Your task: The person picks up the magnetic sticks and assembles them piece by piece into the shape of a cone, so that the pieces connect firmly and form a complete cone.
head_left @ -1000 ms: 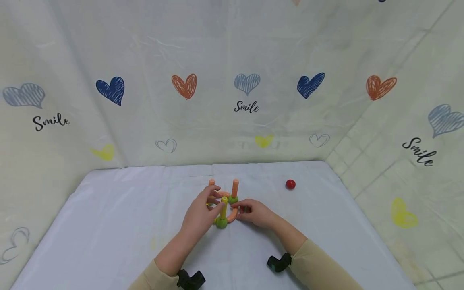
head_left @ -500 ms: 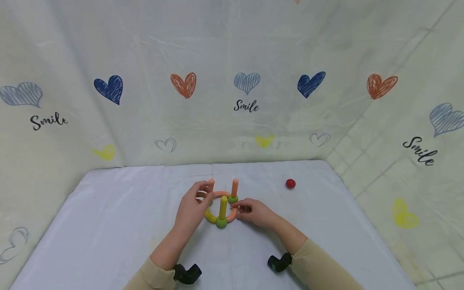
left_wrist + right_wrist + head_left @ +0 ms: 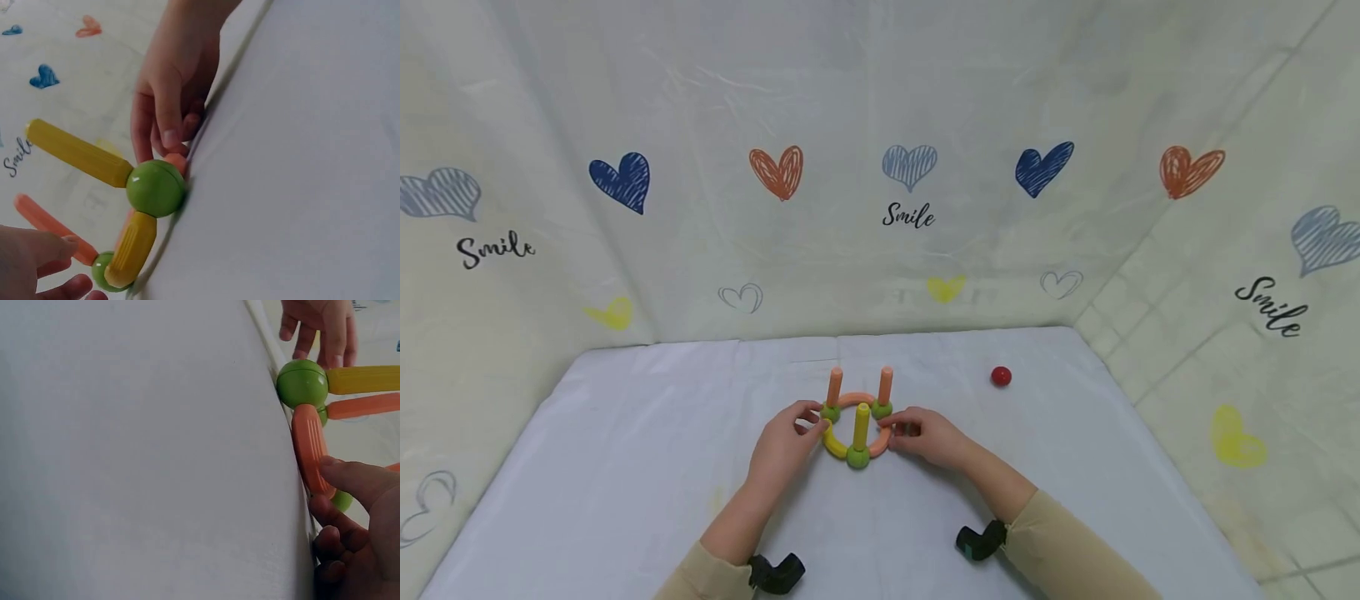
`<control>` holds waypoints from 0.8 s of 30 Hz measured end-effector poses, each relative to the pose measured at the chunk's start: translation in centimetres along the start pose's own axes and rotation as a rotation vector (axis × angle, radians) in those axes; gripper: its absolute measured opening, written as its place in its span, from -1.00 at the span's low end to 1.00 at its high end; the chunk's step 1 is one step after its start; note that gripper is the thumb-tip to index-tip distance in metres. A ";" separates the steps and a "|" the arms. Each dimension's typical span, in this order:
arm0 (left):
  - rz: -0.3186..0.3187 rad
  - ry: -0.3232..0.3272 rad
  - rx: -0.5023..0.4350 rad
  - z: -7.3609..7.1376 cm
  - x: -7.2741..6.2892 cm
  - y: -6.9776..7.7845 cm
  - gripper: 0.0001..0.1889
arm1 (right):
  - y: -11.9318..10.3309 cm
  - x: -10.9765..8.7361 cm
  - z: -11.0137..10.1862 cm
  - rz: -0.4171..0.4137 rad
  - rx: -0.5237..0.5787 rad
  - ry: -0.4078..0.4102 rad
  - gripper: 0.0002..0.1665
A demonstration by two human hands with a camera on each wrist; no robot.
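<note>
A ring of curved rods joined by green balls sits on the table, with a straight rod standing on each ball. At the front, a yellow rod [image 3: 861, 427] rises from a green ball [image 3: 857, 457]; two orange rods, left [image 3: 835, 387] and right [image 3: 886, 387], stand behind. My right hand [image 3: 928, 437] pinches the orange curved rod [image 3: 308, 447] on the ring's right side between thumb and finger. On the other side, my left hand [image 3: 778, 446] has its fingers loosely spread, fingertips right beside the yellow curved rod [image 3: 136, 247] and the left rear green ball [image 3: 830, 412].
A small red ball [image 3: 1001, 377] lies at the back right of the white-covered table [image 3: 647, 467]. Behind the table hangs a pale sheet [image 3: 835, 250] printed with hearts. Black cameras sit on both wrists, left [image 3: 777, 574] and right [image 3: 981, 542].
My left hand has drawn back to the left, from over the ring and the left orange rod to the ring's outer side, uncovering them. The right hand keeps its hold.
</note>
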State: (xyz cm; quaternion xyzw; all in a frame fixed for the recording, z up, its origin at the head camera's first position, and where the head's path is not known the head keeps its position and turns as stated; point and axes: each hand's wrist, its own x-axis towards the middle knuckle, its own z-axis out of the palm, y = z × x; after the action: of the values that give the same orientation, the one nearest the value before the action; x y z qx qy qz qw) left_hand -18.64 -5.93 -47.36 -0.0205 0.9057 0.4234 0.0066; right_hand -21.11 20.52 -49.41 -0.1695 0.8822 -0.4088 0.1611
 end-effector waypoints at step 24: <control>0.005 -0.113 0.126 1.5 -0.3 -1.5 -0.52 | -0.2 0.0 -0.7 0.011 0.043 0.041 -0.67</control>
State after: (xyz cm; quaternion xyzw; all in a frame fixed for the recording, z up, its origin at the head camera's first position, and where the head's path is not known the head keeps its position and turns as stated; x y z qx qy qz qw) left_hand -18.33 -5.71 -49.49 0.0061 0.9288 0.3659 0.0580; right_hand -21.38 20.89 -48.85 -0.1528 0.8772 -0.4301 0.1488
